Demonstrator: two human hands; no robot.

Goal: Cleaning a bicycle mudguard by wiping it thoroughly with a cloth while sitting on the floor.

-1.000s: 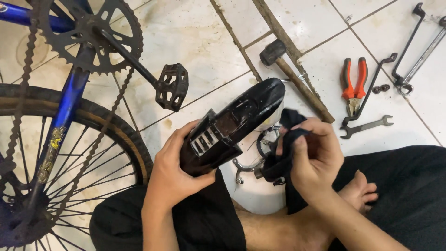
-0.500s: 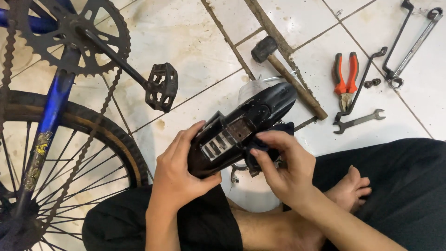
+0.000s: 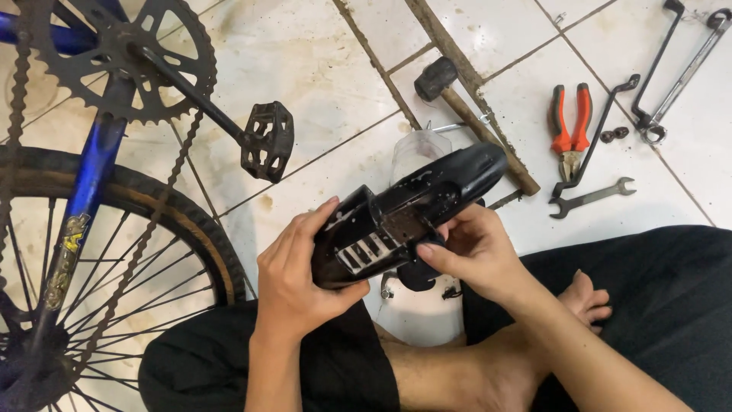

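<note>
There is one view only, from the camera on my head, so nothing is shared with a second view. It looks steeply down over my lap to the tiled floor (image 3: 320, 84) in front of me. My left hand (image 3: 297, 282) and right hand (image 3: 476, 255) sit close under the lens, low in the middle. My crossed legs fill the bottom edge. The bicycle wheel (image 3: 114, 290) is cut off at the left, and the tools lie farther off at the upper right.

Hammer (image 3: 438, 78), pliers (image 3: 570, 122), spanner (image 3: 592, 197) on tiled floor (image 3: 320, 69)
</note>
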